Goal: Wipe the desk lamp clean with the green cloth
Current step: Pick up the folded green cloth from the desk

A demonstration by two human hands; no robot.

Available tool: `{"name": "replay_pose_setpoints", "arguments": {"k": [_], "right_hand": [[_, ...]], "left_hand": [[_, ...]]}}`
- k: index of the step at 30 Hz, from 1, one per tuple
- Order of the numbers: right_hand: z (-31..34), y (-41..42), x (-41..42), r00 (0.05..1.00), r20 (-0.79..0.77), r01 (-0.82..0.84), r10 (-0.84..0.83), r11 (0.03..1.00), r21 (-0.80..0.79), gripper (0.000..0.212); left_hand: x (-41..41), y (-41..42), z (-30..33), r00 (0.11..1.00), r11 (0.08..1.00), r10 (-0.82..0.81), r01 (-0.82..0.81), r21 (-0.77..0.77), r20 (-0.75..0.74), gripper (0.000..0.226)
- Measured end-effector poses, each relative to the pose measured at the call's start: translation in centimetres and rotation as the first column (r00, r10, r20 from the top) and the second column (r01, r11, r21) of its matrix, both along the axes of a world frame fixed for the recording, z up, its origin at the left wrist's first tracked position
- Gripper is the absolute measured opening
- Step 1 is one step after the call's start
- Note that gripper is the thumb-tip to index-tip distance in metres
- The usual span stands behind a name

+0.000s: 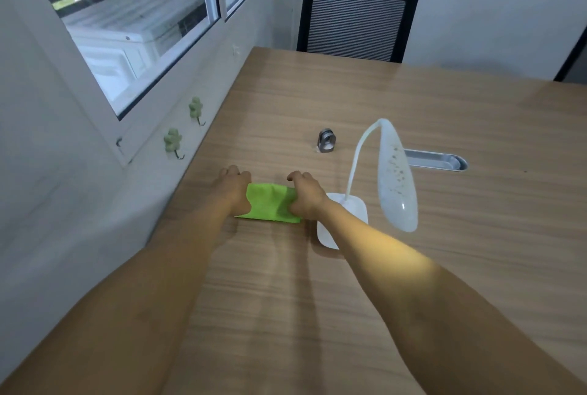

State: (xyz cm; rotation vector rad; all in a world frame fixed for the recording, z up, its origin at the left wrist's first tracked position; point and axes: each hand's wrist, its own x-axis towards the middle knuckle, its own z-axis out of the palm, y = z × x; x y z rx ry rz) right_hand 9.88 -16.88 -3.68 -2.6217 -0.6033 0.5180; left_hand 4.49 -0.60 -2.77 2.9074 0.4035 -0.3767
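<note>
A bright green cloth (268, 202) lies folded on the wooden desk (349, 93). My left hand (235, 186) grips its left end and my right hand (306, 193) grips its right end, fingers curled over the fabric. Just right of my right hand stands a white desk lamp. Its flat square base (351, 207) is partly hidden by my right forearm. A thin bent neck rises to a long oval head (397, 178) speckled with dark dirt spots. Neither hand touches the lamp.
A small metal ring fitting (326, 140) sits behind the cloth. A metal cable slot (436, 160) is set in the desk behind the lamp head. A black mesh chair (355, 20) stands at the far edge. Wall, window and two green hooks (173, 140) run along the left.
</note>
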Motion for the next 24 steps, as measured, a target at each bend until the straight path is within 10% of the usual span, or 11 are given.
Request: {"name": "replay_pose_setpoints", "arguments": {"k": [6,9,15,24], "right_hand": [[1.2,-0.9,-2.2,1.000,0.012,0.016,-0.016,1.000,-0.026,0.009],[1.4,-1.7,-3.2,0.997,-0.031,0.074,-0.072,0.996,0.047,0.035],[2.7,-4.6,-6.5,0.942,-0.290,0.245,-0.171,0.939,0.243,0.022],[5.4,-9.5,-11.0,0.671,-0.716,0.654,-0.192,0.608,0.450,0.014]], "left_hand": [[-2.4,-0.3,1.7,0.998,0.993,0.054,-0.050,-0.109,0.030,0.041],[-4.0,-0.5,3.0,0.996,0.989,0.063,-0.054,-0.135,0.061,0.040],[-7.7,-1.4,6.0,0.996,0.980,0.045,-0.028,-0.195,0.081,0.032],[-10.8,-4.9,8.7,0.986,0.837,0.162,-0.156,-0.525,-0.035,0.023]]}}
